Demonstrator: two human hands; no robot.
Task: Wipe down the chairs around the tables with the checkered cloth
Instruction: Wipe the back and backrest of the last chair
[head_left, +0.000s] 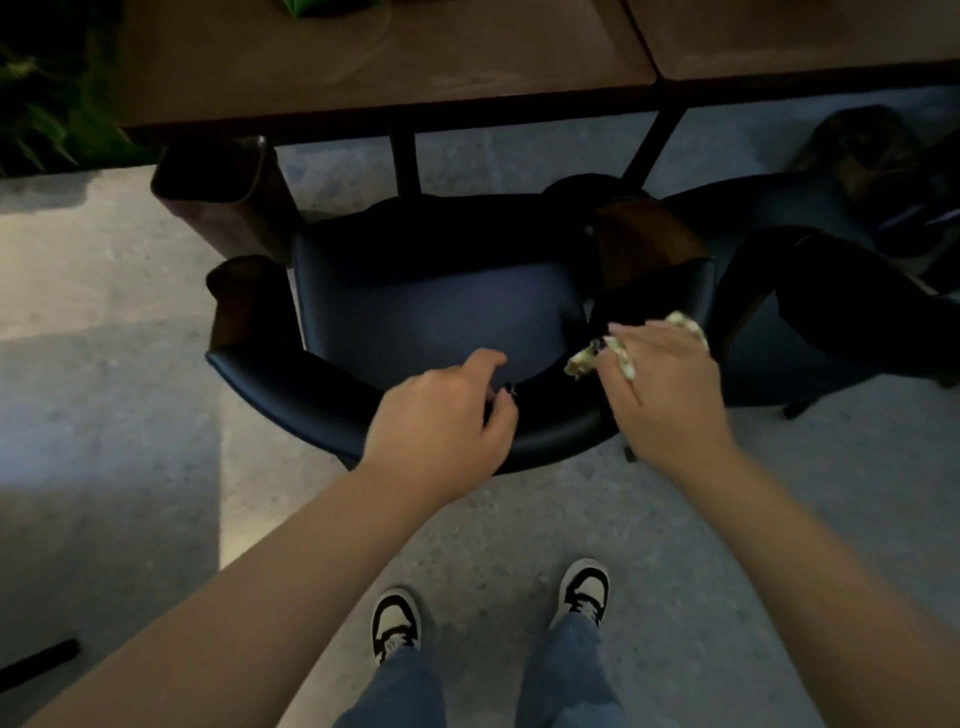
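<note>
While the pale, crumpled checkered cloth lay bunched on the right end of the curved backrest, it sat under the right hand, whose fingers were spread nearly flat over it and pressed it down rather than curling round it. Ends of the cloth poked out past the thumb side and beyond the fingertips. The backrest belonged to a dark blue-black upholstered armchair with brown wooden armrests, pushed in toward a brown wooden table, its seat facing away from the person.

The left hand rested on the middle of the same padded rim, fingers curled loosely over its top edge, seemingly steadying the chair; whether it truly gripped the rim could not be told.

The rim's long axis ran as an arc from the right hand leftward, under the left hand, to the far left armrest. So the unwiped stretch, by my reading, lay to the left of the cloth, and the right hand was the one placed to sweep it that way; the left hand sat squarely in that path and would likely need to lift.

Just to the right stood a second dark armchair, under a neighbouring tabletop. Grey speckled floor lay beneath, with the person's black-and-white sneakers behind the chair and green foliage at far left.
</note>
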